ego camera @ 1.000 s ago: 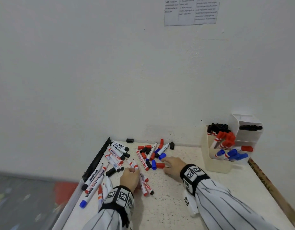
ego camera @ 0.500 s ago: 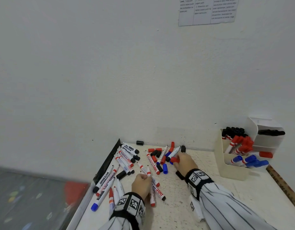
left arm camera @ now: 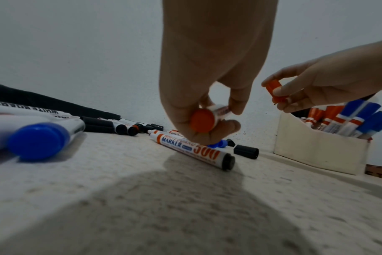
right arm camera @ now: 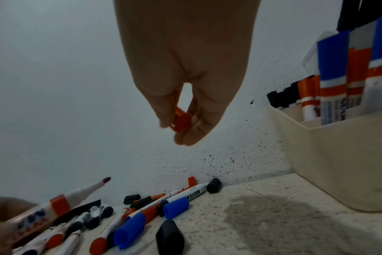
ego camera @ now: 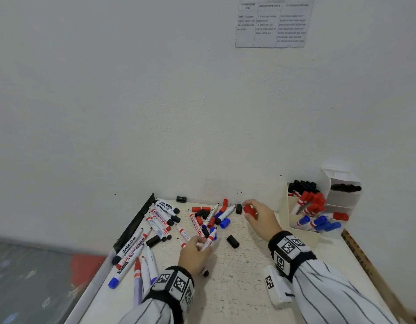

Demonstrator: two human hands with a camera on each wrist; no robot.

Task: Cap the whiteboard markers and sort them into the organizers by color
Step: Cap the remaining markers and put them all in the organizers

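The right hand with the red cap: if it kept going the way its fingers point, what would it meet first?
Probably the loose black cap lying just beyond the right hand and its red cap, then the wall; depth is unclear.

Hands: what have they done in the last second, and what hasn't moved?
The right hand picked a red cap off the pile and lifted it. The left hand raised its red marker, tip toward the cap. The organizer with sorted markers stayed put, as did the other markers on the table.
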